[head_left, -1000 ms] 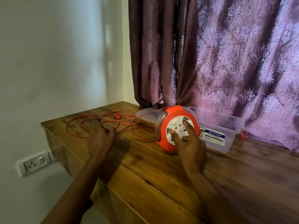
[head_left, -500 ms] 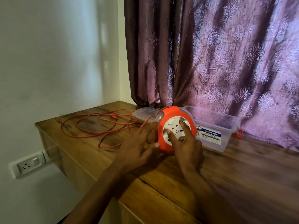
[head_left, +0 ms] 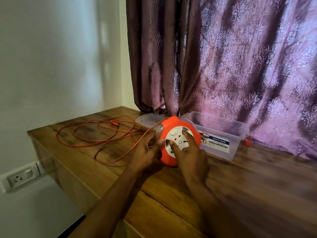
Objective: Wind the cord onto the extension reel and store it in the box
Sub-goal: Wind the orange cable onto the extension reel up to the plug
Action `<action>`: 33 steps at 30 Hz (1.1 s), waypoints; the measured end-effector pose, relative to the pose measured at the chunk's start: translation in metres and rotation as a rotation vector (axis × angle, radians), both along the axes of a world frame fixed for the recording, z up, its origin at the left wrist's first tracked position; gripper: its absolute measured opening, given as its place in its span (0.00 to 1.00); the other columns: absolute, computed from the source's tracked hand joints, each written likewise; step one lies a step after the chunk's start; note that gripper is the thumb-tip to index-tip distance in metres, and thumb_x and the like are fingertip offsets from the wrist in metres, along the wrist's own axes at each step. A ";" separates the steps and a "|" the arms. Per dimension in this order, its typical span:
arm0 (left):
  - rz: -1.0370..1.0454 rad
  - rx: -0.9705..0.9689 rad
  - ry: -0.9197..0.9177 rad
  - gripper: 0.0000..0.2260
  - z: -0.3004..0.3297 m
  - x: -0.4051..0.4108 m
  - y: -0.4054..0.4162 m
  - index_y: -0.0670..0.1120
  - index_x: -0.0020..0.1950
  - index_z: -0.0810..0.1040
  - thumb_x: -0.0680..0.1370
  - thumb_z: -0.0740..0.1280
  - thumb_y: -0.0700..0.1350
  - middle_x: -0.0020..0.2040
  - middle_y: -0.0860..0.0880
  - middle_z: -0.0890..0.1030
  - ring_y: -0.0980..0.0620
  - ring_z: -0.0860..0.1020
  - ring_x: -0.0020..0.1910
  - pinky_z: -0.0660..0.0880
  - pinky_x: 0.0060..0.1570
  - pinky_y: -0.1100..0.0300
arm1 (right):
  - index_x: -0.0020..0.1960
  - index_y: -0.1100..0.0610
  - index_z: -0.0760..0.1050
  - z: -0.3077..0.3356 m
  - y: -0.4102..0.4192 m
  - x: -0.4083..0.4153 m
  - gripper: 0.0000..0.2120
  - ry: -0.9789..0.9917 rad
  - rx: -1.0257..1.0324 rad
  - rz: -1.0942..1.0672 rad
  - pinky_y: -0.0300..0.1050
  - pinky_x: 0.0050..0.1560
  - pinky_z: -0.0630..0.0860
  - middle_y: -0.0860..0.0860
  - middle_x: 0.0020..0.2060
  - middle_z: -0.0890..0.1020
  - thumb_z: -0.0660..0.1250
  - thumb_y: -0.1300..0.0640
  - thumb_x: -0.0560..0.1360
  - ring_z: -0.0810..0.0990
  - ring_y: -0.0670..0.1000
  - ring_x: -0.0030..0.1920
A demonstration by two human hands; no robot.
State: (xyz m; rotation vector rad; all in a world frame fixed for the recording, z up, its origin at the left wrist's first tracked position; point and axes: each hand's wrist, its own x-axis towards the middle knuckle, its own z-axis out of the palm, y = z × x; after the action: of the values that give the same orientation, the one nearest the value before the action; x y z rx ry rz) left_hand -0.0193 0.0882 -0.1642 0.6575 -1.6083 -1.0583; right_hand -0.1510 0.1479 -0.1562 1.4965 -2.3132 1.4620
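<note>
Your left hand (head_left: 147,149) clasps the reel (head_left: 171,122) by its left rim; your right hand (head_left: 190,153) presses straightish fingers on its face.

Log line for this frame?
left hand grips round orange extension reel | right hand presses its white socket face | orange cord loose on wooden table | clear plastic box open

Home room, likely bedroom or living space: heavy purple patterned curtain (head_left: 240,66) behind wooden worktop (head_left: 171,194), plain painted wall (head_left: 51,57), wall socket (head_left: 21,176) below worktop's left edge.
</note>
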 end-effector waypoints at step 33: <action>0.120 -0.033 0.084 0.08 -0.004 0.008 -0.004 0.56 0.55 0.79 0.77 0.67 0.53 0.54 0.50 0.84 0.51 0.83 0.53 0.79 0.46 0.57 | 0.72 0.35 0.56 0.003 0.003 0.017 0.27 0.329 0.027 0.064 0.53 0.47 0.77 0.53 0.64 0.69 0.62 0.43 0.76 0.79 0.60 0.52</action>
State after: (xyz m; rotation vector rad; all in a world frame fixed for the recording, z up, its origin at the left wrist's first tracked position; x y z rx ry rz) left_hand -0.0112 0.0846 -0.1687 0.6702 -1.4921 -0.9579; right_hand -0.1342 0.1514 -0.1533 1.6839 -2.1161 1.0984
